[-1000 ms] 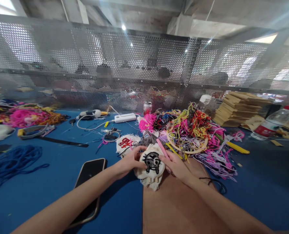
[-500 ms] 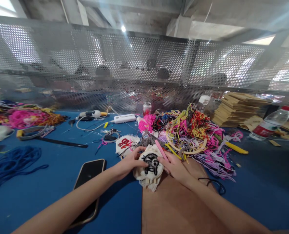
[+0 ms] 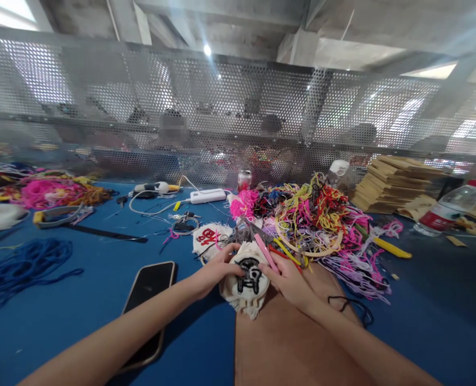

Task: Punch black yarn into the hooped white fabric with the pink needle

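In the head view a round piece of cream cloth [image 3: 238,292], apparently stretched on a hoop, carries a tufted black and grey figure [image 3: 249,280]. My left hand [image 3: 222,271] grips its left side, with the thumb on the figure. My right hand [image 3: 288,279] is closed round a pink-handled tool [image 3: 267,252] whose grey tip points up and left; its exact kind is unclear. The right thumb rests on the cloth's right edge. Just behind lies another cream cloth piece [image 3: 209,240] with red stitching.
A large heap of coloured yarn [image 3: 302,209] holds a bare wooden hoop [image 3: 338,244]. Around it are a can [image 3: 244,180], a yellow-handled tool [image 3: 393,247], a bottle [image 3: 443,214] and stacked brown boards [image 3: 394,185]. A phone [image 3: 147,289] lies left; a brown board [image 3: 278,348] lies beneath my hands.
The whole view has shifted slightly. Both hands keep hold of the cloth and pink tool, with only small thumb movements. Red handles now show beside the yellow ones behind my right hand.
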`<state>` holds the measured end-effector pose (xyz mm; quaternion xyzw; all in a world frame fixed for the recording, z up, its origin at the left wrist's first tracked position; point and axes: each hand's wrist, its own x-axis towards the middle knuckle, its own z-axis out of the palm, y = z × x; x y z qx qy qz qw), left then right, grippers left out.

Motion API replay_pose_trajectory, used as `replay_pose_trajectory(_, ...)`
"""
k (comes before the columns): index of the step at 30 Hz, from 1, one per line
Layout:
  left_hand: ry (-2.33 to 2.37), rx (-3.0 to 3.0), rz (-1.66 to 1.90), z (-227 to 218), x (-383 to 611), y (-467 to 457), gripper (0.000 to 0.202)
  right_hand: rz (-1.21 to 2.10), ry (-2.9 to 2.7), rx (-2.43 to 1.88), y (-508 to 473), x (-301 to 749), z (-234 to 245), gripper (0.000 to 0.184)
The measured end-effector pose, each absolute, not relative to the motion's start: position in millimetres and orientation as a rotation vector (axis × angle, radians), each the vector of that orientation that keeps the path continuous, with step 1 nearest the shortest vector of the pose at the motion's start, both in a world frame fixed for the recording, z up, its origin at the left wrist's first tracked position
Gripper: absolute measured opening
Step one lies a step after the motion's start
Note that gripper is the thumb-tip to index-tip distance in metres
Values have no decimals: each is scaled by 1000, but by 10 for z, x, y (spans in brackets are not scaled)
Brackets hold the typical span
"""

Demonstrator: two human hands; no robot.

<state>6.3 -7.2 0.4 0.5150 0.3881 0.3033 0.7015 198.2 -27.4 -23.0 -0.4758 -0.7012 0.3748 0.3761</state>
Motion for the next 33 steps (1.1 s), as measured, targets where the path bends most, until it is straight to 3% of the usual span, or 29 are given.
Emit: replay_pose_trajectory(33,744,1314,572,20,-40,-6,86,1195,-1622,-1187,-242,2026,-258,28)
